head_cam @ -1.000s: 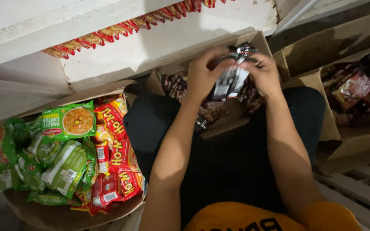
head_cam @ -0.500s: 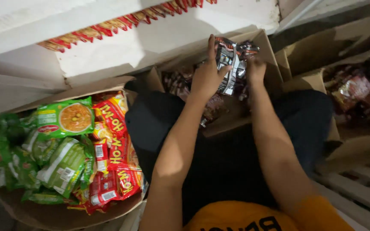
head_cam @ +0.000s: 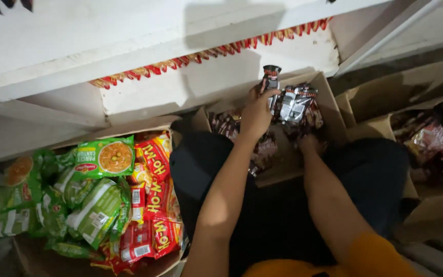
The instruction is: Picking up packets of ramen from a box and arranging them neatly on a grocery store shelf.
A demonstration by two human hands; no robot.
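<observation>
1. Nearest the camera: orange sleeves and black-clad lap of the person, both forearms reaching forward into a cardboard box (head_cam: 329,110) resting on the knees.
2. Right hand (head_cam: 311,143) – now down low in the box among the dark packets; a second ago it was up on the bundle. Its fingers are buried in the packets, so I cannot tell whether they grip anything.
3. Left hand (head_cam: 256,114) – fingers clenched around a bundle of dark silver-and-red snack packets (head_cam: 292,102), now carried by this hand alone and lifted above the box toward the shelf.
4. Judgement: bundle handed off to one hand – the other looks to be gathering more packets.
5. To the left: open carton (head_cam: 32,256) of green and red noodle packs (head_cam: 103,205), untouched.
6. Far right: more cartons (head_cam: 380,97) with reddish packets.
7. Farthest: white shelf (head_cam: 190,77), a row of red-orange packets (head_cam: 206,54) on its upper tier.
</observation>
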